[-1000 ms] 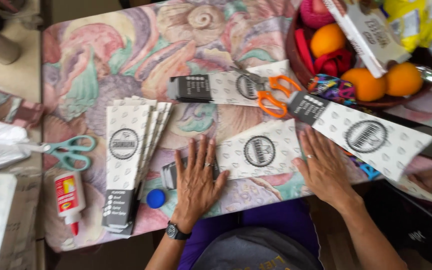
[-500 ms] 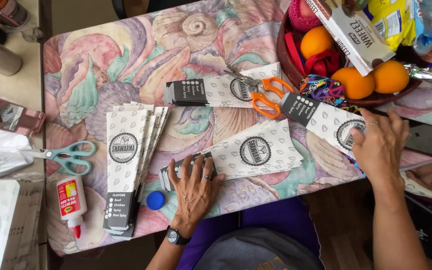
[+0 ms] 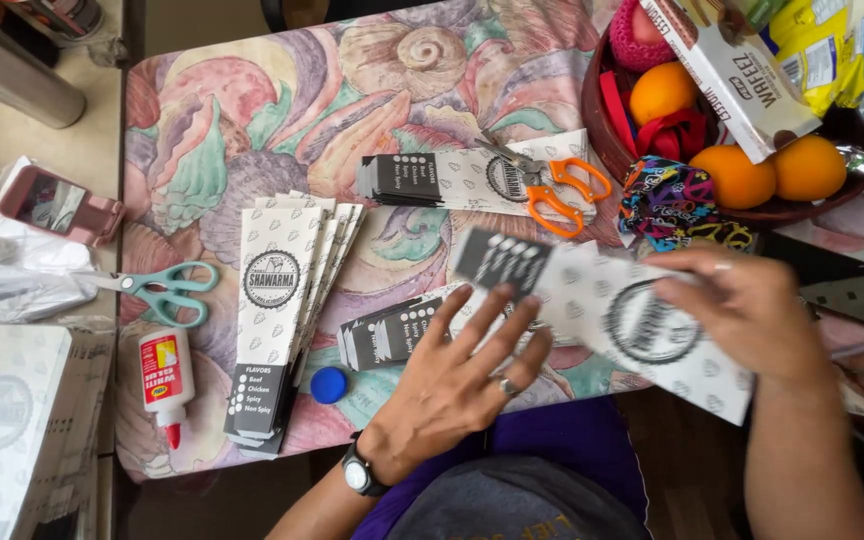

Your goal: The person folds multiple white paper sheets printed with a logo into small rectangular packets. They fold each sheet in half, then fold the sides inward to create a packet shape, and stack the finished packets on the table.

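I am seeing soft, even daylight falling over the counter (image 3: 252, 110), with only faint shadows lying under things. Motion blur is smearing my right hand (image 3: 742, 310) and the paper sleeve (image 3: 642, 330) in it. The left hand (image 3: 452, 385) is looking sharp. Edges are bending slightly outward.

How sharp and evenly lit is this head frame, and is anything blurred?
Head view: soft, even light with faint shadows. The right hand and the paper sleeve it holds are motion-blurred, while the left hand, the orange scissors and the stacked sleeves look fairly sharp. The dark phone shows mild glare.
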